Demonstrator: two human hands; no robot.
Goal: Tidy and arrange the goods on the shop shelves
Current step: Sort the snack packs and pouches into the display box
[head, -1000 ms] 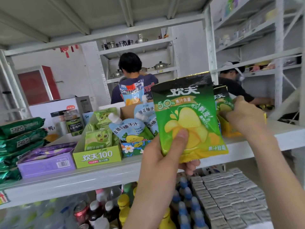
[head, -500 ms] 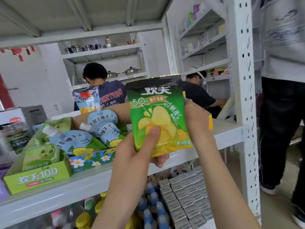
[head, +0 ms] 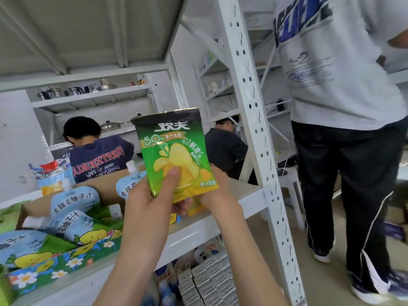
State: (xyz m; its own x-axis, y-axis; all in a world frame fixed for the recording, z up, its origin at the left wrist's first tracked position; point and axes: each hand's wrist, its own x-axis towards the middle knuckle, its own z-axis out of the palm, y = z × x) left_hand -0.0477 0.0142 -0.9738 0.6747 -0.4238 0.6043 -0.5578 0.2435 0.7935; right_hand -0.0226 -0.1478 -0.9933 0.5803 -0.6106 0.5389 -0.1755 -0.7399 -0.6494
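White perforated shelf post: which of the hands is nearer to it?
Right. The right hand is at the lower right corner of the green snack packet, closer to the post; the left hand pinches the packet's lower edge, farther left.

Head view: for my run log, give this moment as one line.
left hand: holds green packet | right hand: behind packet, grip hidden | packet: upright above shelf

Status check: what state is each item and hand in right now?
green pouch: sealed, upright, held above the shelf.
left hand: pinches the pouch, thumb on front.
right hand: behind the pouch's bottom corner, grip hidden.
flowered box: open-topped, on the shelf.
juice pouches: capped, lying in the flowered box.
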